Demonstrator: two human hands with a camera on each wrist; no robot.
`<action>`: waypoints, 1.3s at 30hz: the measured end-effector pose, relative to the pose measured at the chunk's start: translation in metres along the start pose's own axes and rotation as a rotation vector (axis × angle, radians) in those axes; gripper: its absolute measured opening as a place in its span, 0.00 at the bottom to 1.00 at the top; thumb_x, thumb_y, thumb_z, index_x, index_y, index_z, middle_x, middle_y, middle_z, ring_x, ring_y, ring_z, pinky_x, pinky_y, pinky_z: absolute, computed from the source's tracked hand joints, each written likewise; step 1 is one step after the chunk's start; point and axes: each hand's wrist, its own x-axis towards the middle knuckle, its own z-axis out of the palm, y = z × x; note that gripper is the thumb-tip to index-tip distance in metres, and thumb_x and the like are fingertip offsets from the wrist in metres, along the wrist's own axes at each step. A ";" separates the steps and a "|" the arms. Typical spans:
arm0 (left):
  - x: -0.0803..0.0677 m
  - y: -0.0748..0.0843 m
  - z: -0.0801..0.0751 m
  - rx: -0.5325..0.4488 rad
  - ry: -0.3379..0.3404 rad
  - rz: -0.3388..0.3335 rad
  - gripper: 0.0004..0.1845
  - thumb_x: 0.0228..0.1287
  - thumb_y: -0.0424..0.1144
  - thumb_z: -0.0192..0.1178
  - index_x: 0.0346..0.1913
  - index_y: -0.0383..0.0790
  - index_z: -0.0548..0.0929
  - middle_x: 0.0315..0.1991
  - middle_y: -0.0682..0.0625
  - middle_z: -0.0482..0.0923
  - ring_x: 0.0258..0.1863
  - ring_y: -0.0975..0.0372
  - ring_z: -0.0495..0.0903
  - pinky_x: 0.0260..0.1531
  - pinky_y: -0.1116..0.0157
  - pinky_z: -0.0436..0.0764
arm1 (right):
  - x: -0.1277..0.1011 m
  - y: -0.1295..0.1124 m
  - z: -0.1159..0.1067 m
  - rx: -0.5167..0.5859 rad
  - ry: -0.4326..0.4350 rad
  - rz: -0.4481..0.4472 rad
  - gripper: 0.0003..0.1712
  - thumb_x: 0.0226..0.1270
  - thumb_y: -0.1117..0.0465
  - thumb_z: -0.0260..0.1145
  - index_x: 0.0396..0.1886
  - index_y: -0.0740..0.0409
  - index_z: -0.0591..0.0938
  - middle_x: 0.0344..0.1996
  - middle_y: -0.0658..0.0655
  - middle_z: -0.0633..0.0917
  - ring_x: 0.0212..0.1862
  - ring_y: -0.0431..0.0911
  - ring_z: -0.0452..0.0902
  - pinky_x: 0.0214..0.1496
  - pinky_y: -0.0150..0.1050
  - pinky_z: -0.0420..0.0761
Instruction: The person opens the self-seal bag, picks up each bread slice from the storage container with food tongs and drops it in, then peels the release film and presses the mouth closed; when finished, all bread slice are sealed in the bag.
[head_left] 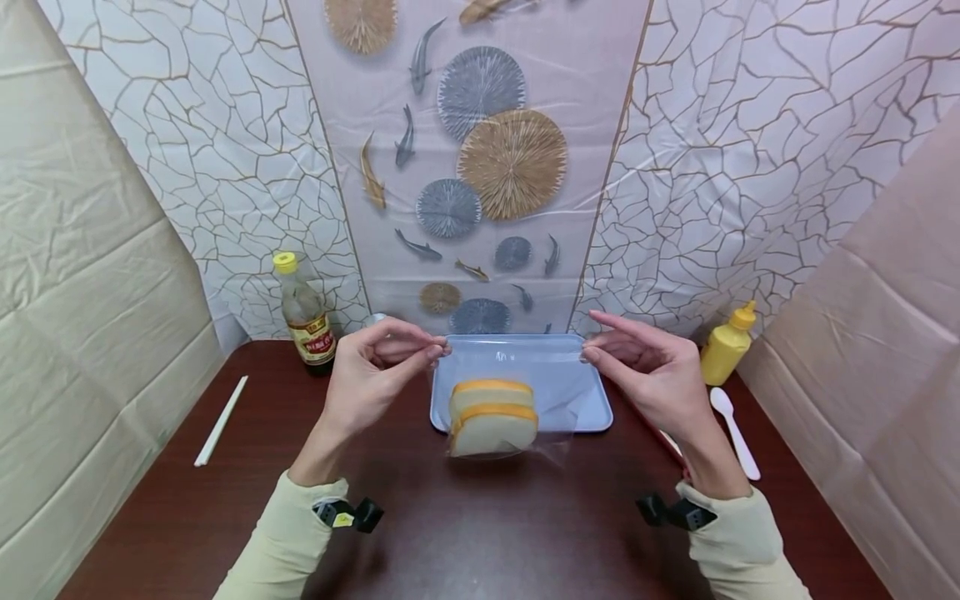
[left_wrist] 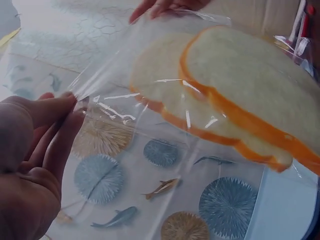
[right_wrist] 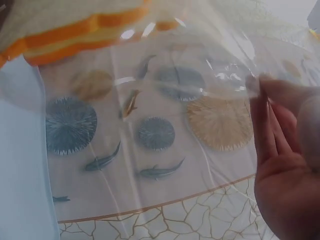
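A clear plastic bag [head_left: 517, 379] hangs above the table with two slices of bread [head_left: 492, 417] with orange crusts at its bottom. My left hand [head_left: 375, 375] pinches the bag's top left corner between thumb and fingers. My right hand [head_left: 648, 371] pinches the top right corner. The bag is stretched between them, over the near edge of a light blue tray [head_left: 592, 412]. The left wrist view has the bread [left_wrist: 235, 85] close behind the plastic film [left_wrist: 120, 95] and my left fingers [left_wrist: 55, 125]. In the right wrist view my right fingers [right_wrist: 275, 115] hold the film [right_wrist: 165, 100].
A bottle with a yellow cap [head_left: 306, 315] stands at the back left, and a yellow squeeze bottle [head_left: 726, 346] at the back right. A white plastic spoon [head_left: 735, 433] lies on the right, and a white stick [head_left: 221, 421] on the left. Draped walls close in both sides.
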 end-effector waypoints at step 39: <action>-0.048 0.038 -0.159 -0.060 0.094 -0.232 0.12 0.73 0.17 0.61 0.55 0.27 0.82 0.47 0.44 0.94 0.46 0.61 0.94 0.37 0.64 0.91 | 0.031 0.035 0.169 0.385 -0.149 0.344 0.16 0.74 0.66 0.75 0.56 0.72 0.87 0.47 0.66 0.93 0.41 0.46 0.94 0.45 0.51 0.93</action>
